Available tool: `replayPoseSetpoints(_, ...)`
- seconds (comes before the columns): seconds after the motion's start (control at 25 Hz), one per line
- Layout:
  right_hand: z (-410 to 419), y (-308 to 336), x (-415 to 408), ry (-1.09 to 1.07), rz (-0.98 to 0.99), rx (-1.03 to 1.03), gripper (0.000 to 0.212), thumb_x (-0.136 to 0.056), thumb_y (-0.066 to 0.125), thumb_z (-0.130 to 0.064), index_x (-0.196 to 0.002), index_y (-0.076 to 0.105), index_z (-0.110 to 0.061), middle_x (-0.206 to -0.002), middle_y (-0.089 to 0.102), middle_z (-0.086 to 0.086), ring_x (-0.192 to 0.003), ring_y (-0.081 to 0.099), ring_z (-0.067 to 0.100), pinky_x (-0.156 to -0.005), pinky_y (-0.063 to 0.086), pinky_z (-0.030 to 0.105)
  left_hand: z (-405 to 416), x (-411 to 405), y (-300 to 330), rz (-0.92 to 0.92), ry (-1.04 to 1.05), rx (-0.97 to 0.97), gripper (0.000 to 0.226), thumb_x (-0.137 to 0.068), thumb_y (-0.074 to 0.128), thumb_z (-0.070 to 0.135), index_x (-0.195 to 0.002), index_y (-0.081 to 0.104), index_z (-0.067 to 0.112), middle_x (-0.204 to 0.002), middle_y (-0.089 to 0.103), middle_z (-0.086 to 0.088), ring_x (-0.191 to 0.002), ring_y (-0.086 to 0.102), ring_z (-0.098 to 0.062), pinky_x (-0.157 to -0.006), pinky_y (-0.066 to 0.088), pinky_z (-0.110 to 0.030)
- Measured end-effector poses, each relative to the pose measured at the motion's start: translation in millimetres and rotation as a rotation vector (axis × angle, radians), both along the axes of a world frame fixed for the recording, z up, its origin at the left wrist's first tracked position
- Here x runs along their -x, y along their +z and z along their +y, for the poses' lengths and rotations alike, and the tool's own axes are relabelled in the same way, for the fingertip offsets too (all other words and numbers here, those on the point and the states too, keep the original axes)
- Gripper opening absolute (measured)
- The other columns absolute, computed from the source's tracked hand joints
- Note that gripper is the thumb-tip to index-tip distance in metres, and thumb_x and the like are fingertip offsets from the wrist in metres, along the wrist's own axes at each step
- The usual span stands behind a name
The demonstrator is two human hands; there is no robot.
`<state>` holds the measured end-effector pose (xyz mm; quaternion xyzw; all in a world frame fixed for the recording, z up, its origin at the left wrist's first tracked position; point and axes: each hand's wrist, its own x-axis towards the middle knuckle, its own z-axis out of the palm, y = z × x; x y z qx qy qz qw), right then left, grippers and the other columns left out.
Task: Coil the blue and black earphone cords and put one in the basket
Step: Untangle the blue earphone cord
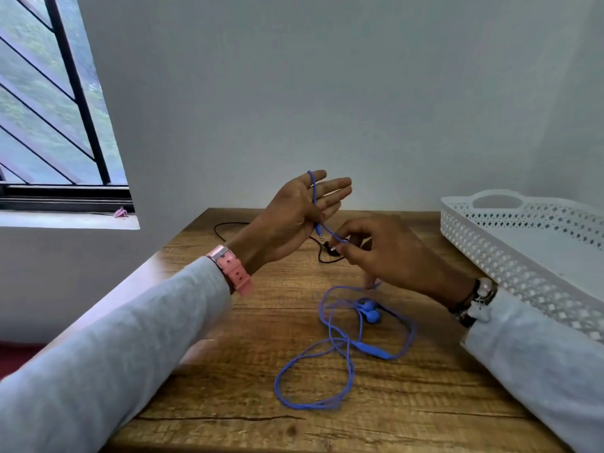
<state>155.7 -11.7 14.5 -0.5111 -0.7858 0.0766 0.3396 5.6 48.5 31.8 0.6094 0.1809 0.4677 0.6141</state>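
Blue earphone cord [340, 341] over left hand [294, 217]; right hand [385, 253] pinches it.

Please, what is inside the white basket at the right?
The visible part of the white basket shows only its bare floor; no cord lies there. Its right portion is outside the picture, so I cannot see what is there.

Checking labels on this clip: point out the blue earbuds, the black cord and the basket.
blue earbuds [370, 311]: head view, on the two buds lying on the table.
black cord [228, 223]: head view, on its loop at the table's far edge.
basket [470, 237]: head view, on its perforated white side wall.
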Motion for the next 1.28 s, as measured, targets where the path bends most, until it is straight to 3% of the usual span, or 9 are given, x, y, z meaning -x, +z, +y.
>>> replayPoseSetpoints(0.16,-4,7,-5,0.065,0.080,0.095,0.007,-0.086,0.065,-0.019,-0.092,0.068,-0.022,-0.067,0.064,-0.004,-0.033,0.057,0.010,-0.039,0.042,0.015,2,15,-6,0.164,0.025,-0.091,0.076,-0.078,0.026,-0.030,-0.145,0.015,0.003,-0.141,0.045,-0.015,-0.131,0.044,-0.024,-0.112,0.031,-0.035)
replayPoseSetpoints(0.32,-5,12,-7,0.074,-0.026,-0.018,0.002,-0.083,0.068,-0.020,-0.084,0.070,-0.020,-0.054,0.064,-0.011,-0.033,0.057,0.008,-0.053,0.055,0.034,5,20,-9,0.434,-0.089,-0.221,0.068,-0.083,0.041,-0.013,-0.144,0.021,0.008,-0.129,0.054,-0.007,-0.123,0.052,-0.021,-0.105,0.040,-0.036)
replayPoseSetpoints(0.4,-9,17,-8,0.085,-0.022,-0.088,0.003,-0.081,0.071,-0.019,-0.081,0.072,-0.016,-0.051,0.062,-0.009,-0.038,0.059,0.004,-0.046,0.052,0.027,1,18,-10,0.532,-0.163,-0.286,0.059,-0.079,0.050,0.003,-0.136,0.035,0.011,-0.117,0.062,-0.001,-0.113,0.059,-0.016,-0.099,0.044,-0.033)
replayPoseSetpoints(0.48,-11,23,-10,0.104,-0.012,-0.163,0.006,-0.077,0.075,-0.017,-0.078,0.073,-0.012,-0.056,0.063,-0.009,-0.045,0.058,-0.002,-0.045,0.044,0.011,-4,17,-10,0.579,-0.258,-0.316,0.050,-0.074,0.047,0.002,-0.123,0.047,0.011,-0.108,0.065,-0.008,-0.104,0.064,-0.018,-0.095,0.047,-0.033)
replayPoseSetpoints(0.56,-12,25,-12,0.113,-0.027,-0.234,0.010,-0.074,0.077,-0.021,-0.078,0.073,-0.012,-0.059,0.066,-0.006,-0.053,0.060,0.000,-0.050,0.043,0.010,-7,17,-9,0.602,-0.361,-0.294,0.054,-0.072,0.038,-0.007,-0.122,0.050,0.010,-0.106,0.066,-0.017,-0.101,0.066,-0.026,-0.097,0.048,-0.040)
replayPoseSetpoints(0.76,-7,28,-20,0.100,0.103,-0.308,0.021,-0.072,0.074,-0.031,-0.081,0.073,-0.012,-0.065,0.068,0.013,-0.058,0.065,0.028,-0.059,0.054,0.045,-8,19,-7,0.584,-0.511,-0.213,0.056,-0.071,0.032,-0.011,-0.123,0.047,0.001,-0.087,0.070,-0.017,-0.068,0.067,-0.021,-0.071,0.051,-0.028)
replayPoseSetpoints(0.88,-3,30,-25,0.092,0.270,-0.214,0.026,-0.068,0.072,-0.035,-0.081,0.071,-0.013,-0.073,0.070,0.014,-0.061,0.068,0.028,-0.064,0.058,0.046,-11,20,-2,0.499,-0.485,-0.189,0.043,-0.085,0.031,-0.002,-0.124,0.048,0.000,-0.071,0.067,-0.014,-0.046,0.048,-0.013,-0.057,0.046,-0.025)
replayPoseSetpoints(1.04,5,26,-29,0.027,0.283,-0.168,0.011,-0.073,0.074,-0.024,-0.082,0.071,-0.018,-0.083,0.072,0.000,-0.075,0.069,0.021,-0.079,0.057,0.043,-12,27,6,0.546,-0.371,-0.282,0.035,-0.099,0.029,0.004,-0.124,0.051,-0.004,-0.051,0.056,-0.004,-0.037,0.025,-0.008,-0.047,0.036,-0.018)
replayPoseSetpoints(1.28,11,4,-10,0.198,0.726,0.189,0.010,-0.085,0.062,-0.002,-0.093,0.057,0.002,-0.099,0.060,0.033,-0.091,0.068,0.039,-0.085,0.056,0.047,-15,23,3,0.252,-0.524,-0.090,0.030,-0.097,0.029,0.010,-0.108,0.054,-0.002,-0.057,0.062,-0.005,-0.035,0.037,-0.005,-0.049,0.042,-0.018)
